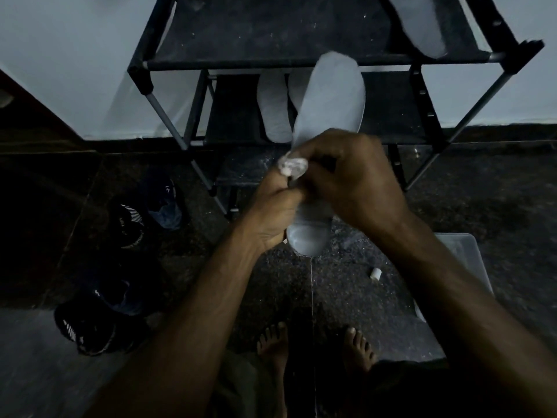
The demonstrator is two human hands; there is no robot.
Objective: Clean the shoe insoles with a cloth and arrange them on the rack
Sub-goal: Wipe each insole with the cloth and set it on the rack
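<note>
Seemingly mid-wipe, the head view shows the left hand [272,212] clamped around the pale grey foam insole [330,101] near its heel, held in the air before the black fabric-shelved rack [271,60], while the right hand [352,179] pinches a small crumpled white cloth [291,166] against it. Two cleaned insoles [272,110] lie on the middle shelf. With so narrow a grip, hard rubbing could likely bend the insole or knock it to the dark speckled floor [346,282].

Mid part of held insole [330,98] was hidden behind right hand [358,182] & left hand [272,215]. Cloth [291,166] mostly buried in the grip — only a crumpled bit showed. Top-shelf insole [422,25] cut off by upper edge. Clear box [464,267] partly behind right forearm. Shoes [129,221] too dark to make out.
</note>
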